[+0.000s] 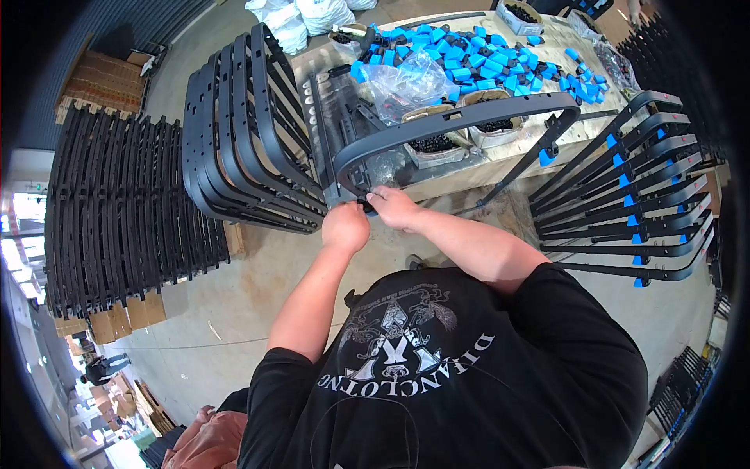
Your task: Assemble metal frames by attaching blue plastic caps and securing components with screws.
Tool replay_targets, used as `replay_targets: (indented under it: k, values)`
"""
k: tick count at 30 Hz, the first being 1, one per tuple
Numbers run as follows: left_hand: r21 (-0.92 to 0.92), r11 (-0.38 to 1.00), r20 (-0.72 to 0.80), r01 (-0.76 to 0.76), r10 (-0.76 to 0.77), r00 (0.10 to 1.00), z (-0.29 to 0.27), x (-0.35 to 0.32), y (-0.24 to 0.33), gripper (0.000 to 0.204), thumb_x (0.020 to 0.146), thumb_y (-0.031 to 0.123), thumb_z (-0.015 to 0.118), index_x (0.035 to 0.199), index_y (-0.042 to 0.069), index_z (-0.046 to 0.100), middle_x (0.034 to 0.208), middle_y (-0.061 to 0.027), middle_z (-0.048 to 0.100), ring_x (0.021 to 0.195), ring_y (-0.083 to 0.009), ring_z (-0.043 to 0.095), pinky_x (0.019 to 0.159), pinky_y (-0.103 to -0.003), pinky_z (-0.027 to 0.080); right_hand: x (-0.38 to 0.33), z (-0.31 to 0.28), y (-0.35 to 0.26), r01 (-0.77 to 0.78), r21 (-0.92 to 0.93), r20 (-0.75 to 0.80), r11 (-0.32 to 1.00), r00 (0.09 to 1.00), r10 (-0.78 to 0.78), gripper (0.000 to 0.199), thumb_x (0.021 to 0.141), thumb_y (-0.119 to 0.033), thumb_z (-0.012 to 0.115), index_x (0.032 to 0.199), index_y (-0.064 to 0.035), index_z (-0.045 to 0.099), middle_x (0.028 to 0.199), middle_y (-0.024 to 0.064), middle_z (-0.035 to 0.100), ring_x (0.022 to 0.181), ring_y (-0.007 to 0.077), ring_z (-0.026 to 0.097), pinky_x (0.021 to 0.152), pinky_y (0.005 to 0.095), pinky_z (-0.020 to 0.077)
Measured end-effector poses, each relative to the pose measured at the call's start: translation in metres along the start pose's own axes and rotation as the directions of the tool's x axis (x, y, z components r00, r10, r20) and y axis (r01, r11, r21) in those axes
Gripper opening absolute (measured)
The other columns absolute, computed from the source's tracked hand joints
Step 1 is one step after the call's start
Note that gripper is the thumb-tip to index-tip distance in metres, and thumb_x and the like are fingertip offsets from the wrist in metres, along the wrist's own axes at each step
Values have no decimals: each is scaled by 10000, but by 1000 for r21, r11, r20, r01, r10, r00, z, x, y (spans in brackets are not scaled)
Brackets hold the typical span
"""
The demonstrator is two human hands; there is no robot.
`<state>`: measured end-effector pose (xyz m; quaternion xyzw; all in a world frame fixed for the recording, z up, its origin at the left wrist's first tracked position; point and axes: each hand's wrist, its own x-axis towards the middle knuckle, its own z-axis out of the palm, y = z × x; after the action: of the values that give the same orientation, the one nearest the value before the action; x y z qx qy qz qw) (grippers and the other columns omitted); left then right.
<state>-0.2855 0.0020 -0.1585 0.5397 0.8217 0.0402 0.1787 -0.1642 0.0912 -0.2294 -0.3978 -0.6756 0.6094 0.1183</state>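
Observation:
A large black curved frame (461, 117) stands on edge at the near side of the workbench, its rounded corner toward my hands. My right hand (393, 209) is closed with thumb and fingers on the lower end of this frame. Beside it, nearly touching, my left hand (346, 227) forms a fist at the same spot; what lies inside it is hidden. A small dark part shows between the two hands, too small to name. On the frame's right leg sits a blue piece (547, 157).
Blue-and-black pieces (484, 66) heap on the workbench (437, 187), with a clear plastic bag (406, 82) and boxes of small black parts (433, 148). Black frames (269, 109) lean at left, beside a tall stack (117, 203). Frames with blue pieces (637, 195) stand right. Another person's sleeve (207, 442) shows lower left.

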Motion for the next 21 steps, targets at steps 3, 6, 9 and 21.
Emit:
replay_targets:
  k: [3, 6, 9, 21]
  values:
    - [26, 999, -10, -34, 34, 999, 2, 2, 7, 342, 1008, 250, 475, 951, -5, 694, 976, -244, 705, 938, -432, 672, 859, -526, 526, 3, 4, 0, -89, 92, -75, 992, 993, 96, 504, 1031, -398, 467, 1216, 37, 642, 1153, 285, 673, 1098, 411, 644, 942, 454, 490]
    - [25, 999, 22, 24, -24, 999, 0, -2, 3, 355, 1008, 260, 474, 942, -6, 699, 979, -248, 706, 938, -428, 674, 857, -521, 530, -14, -14, -59, -518, 207, 183, 830, 854, 487, 540, 1032, -421, 453, 1203, 56, 641, 1161, 301, 667, 1108, 446, 635, 961, 476, 488]
    - [34, 999, 13, 19, -20, 1000, 2, 1, 9, 356, 1012, 245, 464, 939, -3, 709, 998, -248, 711, 945, -424, 684, 858, -507, 537, 7, -31, -27, -209, -221, -56, 953, 978, 202, 565, 1029, -458, 439, 1109, 59, 651, 1038, 293, 688, 1005, 457, 661, 925, 516, 499]
    - [-13, 998, 14, 63, -63, 998, 0, -2, 5, 376, 1024, 260, 437, 955, 26, 723, 1010, -231, 721, 970, -405, 685, 876, -498, 535, 44, -199, 13, -343, -749, -279, 567, 939, 200, 534, 913, -162, 528, 1412, 0, 431, 1347, 284, 599, 1266, 396, 589, 1062, 441, 483]
